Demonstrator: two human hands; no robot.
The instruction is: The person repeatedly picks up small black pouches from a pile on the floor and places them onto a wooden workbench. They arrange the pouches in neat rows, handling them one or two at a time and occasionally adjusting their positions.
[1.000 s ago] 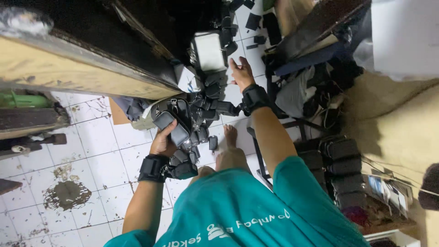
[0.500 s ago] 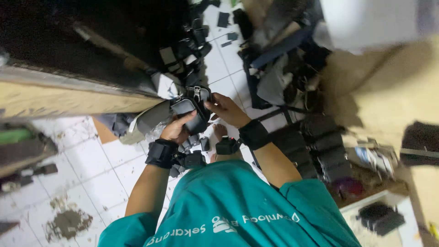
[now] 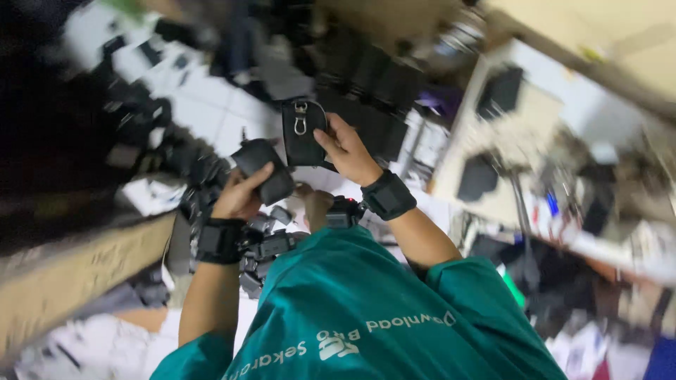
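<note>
The step in hand looks like sorting small black pouches: the right hand (image 3: 348, 151) pinches the flat black pouch with a metal clip (image 3: 303, 132) at its lower edge, holding it up at twelve o'clock above the teal shirt (image 3: 366, 317). The left hand (image 3: 239, 197) is curled closed around a second black pouch (image 3: 264, 169), just at nine o'clock of the first. The next move seems to call for a steady grip while the pile of black parts (image 3: 264, 243) lies below on the tiled floor (image 3: 211, 116).

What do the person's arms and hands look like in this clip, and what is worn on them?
Both forearms are bare, with a wide black band strapped round each wrist: the left wrist band and the right wrist band. The left hand and right hand wear no gloves. Short teal sleeves of a shirt with pale printed lettering cover the upper arms.
</note>
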